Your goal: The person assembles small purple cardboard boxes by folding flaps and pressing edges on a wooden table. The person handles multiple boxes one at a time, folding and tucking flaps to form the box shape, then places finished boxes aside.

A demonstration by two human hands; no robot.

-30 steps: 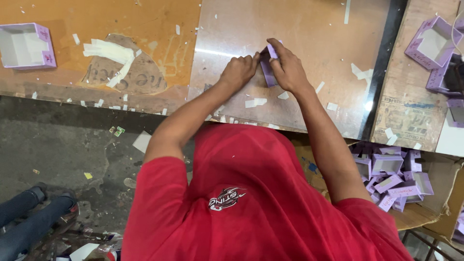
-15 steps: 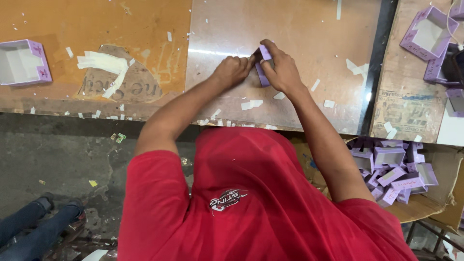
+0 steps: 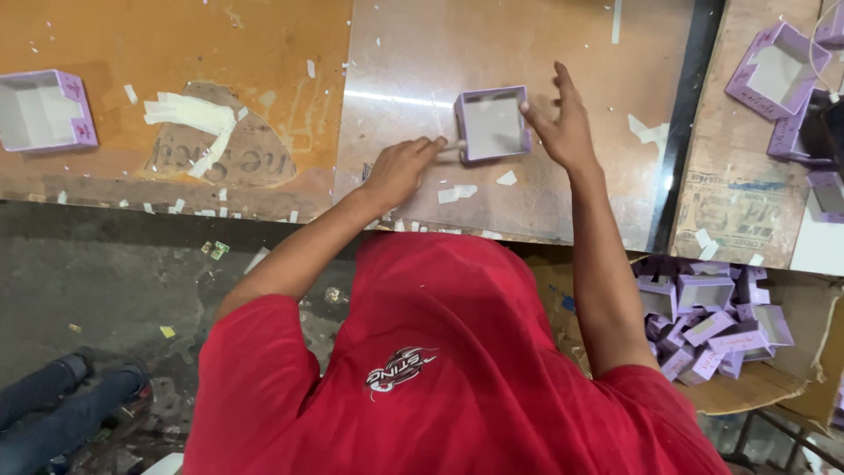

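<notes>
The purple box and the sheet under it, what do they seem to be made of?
The purple box looks like thin card or paperboard with a matt finish: flat folded walls, sharp corners, pale inside. The sheet under it seems to be clear glass or plastic, glossy: it shows a bright streak of reflected light and the brown surface below. I cannot tell which.

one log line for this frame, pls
left hand: on white strip at box's left side | right hand: open, fingertips at box's right wall | purple box: open side up on tabletop

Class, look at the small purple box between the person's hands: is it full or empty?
Empty: the purple box lies open side up on the table, and only its bare pale floor shows inside.
</notes>
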